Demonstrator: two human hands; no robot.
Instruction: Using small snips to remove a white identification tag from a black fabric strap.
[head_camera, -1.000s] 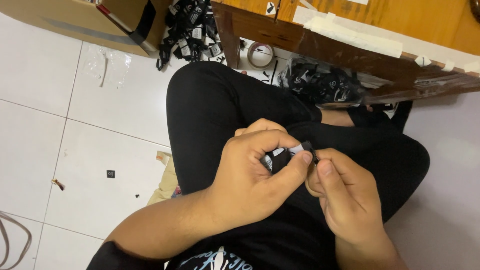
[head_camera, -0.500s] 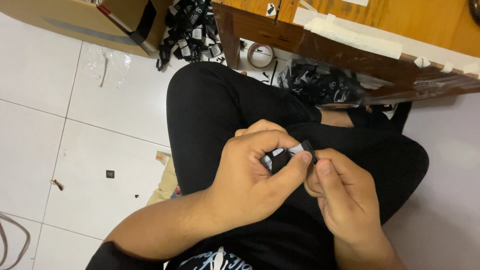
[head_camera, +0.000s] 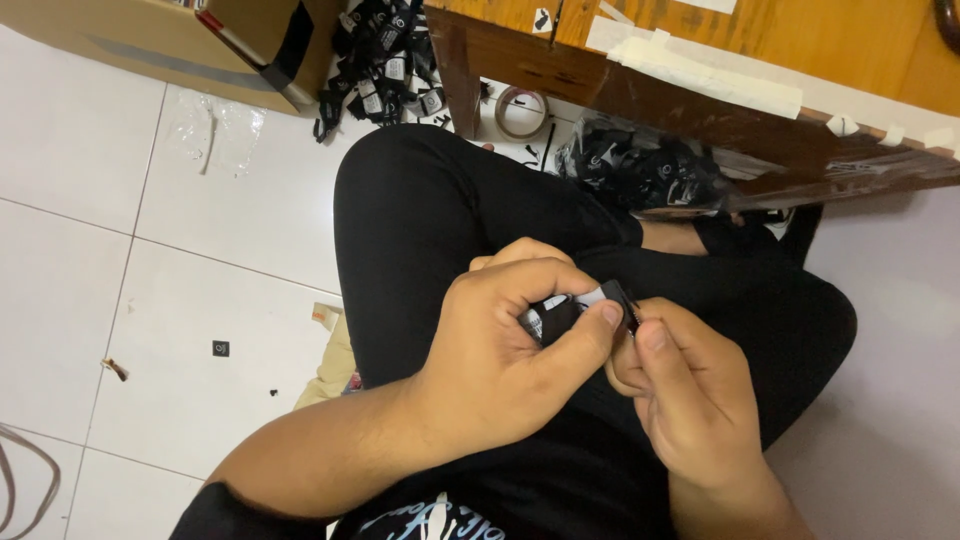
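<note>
1. The left hand (head_camera: 500, 350) and the right hand (head_camera: 685, 390) meet over the lap, above the black trousers (head_camera: 430, 210).
2. Both hold one small black part (head_camera: 585, 305) with a white label on it. The left fingers (head_camera: 585, 335) are clamped on it, thumb on top. The right fingers (head_camera: 650, 335) pinch its right end.
3. The part is still in both hands, so the work on it looks only partway done. I cannot tell what is left to do on it.
4. A brown cardboard box (head_camera: 150, 45) sits top left on the white floor (head_camera: 80, 200).
5. A pile of black parts (head_camera: 385, 60) with white labels lies beside the box.
6. A clear bag (head_camera: 650, 170) of black parts lies under the wooden counter (head_camera: 700, 110).
7. A tape roll (head_camera: 522, 110) lies near it.
</note>
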